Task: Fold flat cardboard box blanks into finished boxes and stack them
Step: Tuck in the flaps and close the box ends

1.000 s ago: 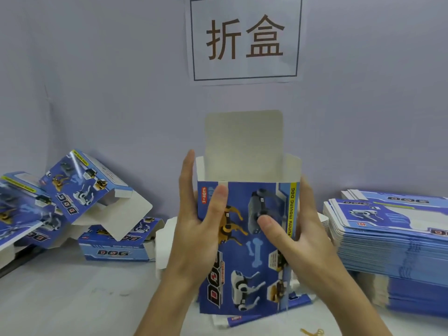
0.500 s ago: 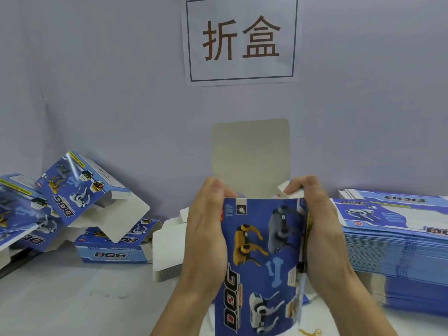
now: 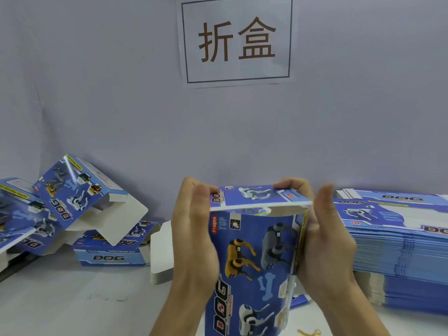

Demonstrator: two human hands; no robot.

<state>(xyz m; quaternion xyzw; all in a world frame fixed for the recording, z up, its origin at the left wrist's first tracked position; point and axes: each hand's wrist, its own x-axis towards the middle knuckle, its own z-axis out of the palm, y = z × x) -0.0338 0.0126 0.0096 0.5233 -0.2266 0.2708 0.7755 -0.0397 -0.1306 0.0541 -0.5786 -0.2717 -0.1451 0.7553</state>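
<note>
**Box held upright at centre, top flap folded down**

One blue box (image 3: 252,258) is held upright between both hands above the bench (image 3: 72,301), in the middle of the view. Left hand (image 3: 194,238) is wrapped on the left side wall, fingers curled over the top edge. Right hand (image 3: 324,241) is clamped on the right side wall, fingers curled onto the top flap (image 3: 257,196), thumb raised clear. The flap lies nearly flat over the opening; a thin gap is seen at its front edge.

Print read on the front face: "DOG" in large letters running up the side, "TOP" and "3+ages" near the upper left corner. Pictured on that face: one yellow robot dog, one grey, one white, plus pale bone shapes. "DOG" and a white dog are repeated on the flap.

A paper sign (image 3: 236,40) is fixed to the wall (image 3: 97,93), with two brown characters "折盒" inside a dark frame.

On the right, one tall stack of flat blanks (image 3: 400,251) is seen, "DOG" and "TOP" legible on the top sheet. On the left, four folded boxes (image 3: 80,190) are counted in a loose pile, flaps open on some; "DOG" is read on the lowest one (image 3: 110,257). One short stack of white card pieces (image 3: 161,255) sits just behind the left hand. A yellow rubber band (image 3: 310,332) lies at the bottom edge.
</note>
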